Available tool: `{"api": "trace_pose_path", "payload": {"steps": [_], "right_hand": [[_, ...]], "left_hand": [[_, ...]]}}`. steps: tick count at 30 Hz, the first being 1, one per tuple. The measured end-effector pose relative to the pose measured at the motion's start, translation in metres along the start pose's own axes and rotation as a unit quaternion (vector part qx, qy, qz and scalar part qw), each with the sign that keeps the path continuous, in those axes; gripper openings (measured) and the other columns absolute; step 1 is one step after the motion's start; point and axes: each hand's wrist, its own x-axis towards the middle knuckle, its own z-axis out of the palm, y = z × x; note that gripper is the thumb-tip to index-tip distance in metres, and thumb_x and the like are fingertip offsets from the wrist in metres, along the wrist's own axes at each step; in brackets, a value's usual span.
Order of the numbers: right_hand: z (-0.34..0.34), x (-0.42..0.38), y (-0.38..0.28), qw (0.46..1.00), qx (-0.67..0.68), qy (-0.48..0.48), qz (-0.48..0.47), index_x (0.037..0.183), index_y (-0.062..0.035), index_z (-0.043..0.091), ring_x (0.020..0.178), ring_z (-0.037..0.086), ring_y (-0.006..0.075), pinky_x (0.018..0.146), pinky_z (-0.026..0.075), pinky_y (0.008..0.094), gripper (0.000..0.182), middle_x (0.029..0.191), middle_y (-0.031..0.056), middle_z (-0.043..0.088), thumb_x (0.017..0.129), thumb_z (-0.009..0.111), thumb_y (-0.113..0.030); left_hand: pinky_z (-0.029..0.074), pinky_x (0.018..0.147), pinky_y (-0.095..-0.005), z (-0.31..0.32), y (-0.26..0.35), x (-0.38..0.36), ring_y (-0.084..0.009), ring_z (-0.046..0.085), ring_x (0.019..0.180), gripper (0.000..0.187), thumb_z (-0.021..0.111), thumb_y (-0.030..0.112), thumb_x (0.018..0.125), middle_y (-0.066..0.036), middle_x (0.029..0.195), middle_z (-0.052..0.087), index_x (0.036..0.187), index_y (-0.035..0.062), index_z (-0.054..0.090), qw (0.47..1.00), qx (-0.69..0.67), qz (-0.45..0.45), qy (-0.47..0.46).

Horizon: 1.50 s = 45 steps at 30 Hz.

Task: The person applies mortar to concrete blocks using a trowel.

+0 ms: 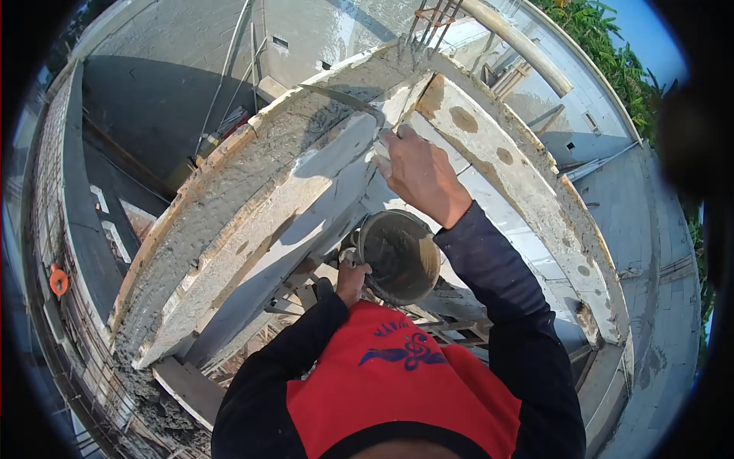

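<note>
My right hand (424,170) is closed around the handle of a trowel, the grip mostly hidden by my fingers. The trowel's thin blade (340,98) reaches left over wet grey concrete (287,126) near the corner of the formwork. Low in front of my chest, my left hand (352,281) grips the side of a round, mortar-stained bucket (422,249). Its mouth faces me, and dark, smeared residue coats the inside. Pale formwork boards (267,210) run along the inner side of the concrete strip.
Another cement-spattered board (508,157) runs down to the right from the corner. Upright rebar (436,24) stands beyond it, near a thick pole (524,47). Timber pieces (267,325) cross the opening below me. Far left, an orange object (58,280) sits by a rebar cage (44,206).
</note>
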Motion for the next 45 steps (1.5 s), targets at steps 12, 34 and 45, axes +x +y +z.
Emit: {"api": "trace_pose_path", "payload": {"steps": [12, 34, 45], "right_hand": [[0.003, -0.018, -0.036, 0.991, 0.067, -0.049, -0.107, 0.096, 0.005, 0.057, 0.077, 0.063, 0.0362, 0.066, 0.052, 0.0447, 0.023, 0.095, 0.0226, 0.056, 0.08, 0.057, -0.011], [0.007, -0.043, 0.019, 0.999, 0.03, 0.002, -0.038, 0.095, 0.0013, 0.058, 0.078, 0.063, 0.0381, 0.065, 0.051, 0.0463, 0.024, 0.098, 0.0243, 0.057, 0.082, 0.06, -0.019], [-0.01, -0.099, -0.007, 0.963, 0.148, 0.036, -0.223, 0.104, -0.0083, 0.061, 0.086, 0.062, 0.0356, 0.076, 0.048, 0.0439, 0.026, 0.09, 0.0173, 0.061, 0.084, 0.06, -0.024]], "left_hand": [[0.049, 0.052, -0.0309, -0.005, -0.01, -0.012, -0.0166, 0.058, 0.065, 0.021, 0.056, -0.006, 0.072, -0.005, 0.076, 0.056, 0.092, 0.0007, 0.052, 0.998, -0.067, -0.009, 0.012], [0.058, 0.059, -0.042, -0.055, -0.043, -0.061, -0.0235, 0.063, 0.067, 0.021, 0.056, -0.002, 0.073, -0.009, 0.08, 0.058, 0.093, 0.002, 0.055, 0.981, -0.137, -0.023, 0.139], [0.048, 0.043, -0.0301, -0.014, -0.007, -0.115, -0.0177, 0.056, 0.056, 0.021, 0.056, -0.001, 0.073, -0.004, 0.073, 0.053, 0.09, 0.0082, 0.049, 0.973, -0.162, 0.041, 0.156]]}}
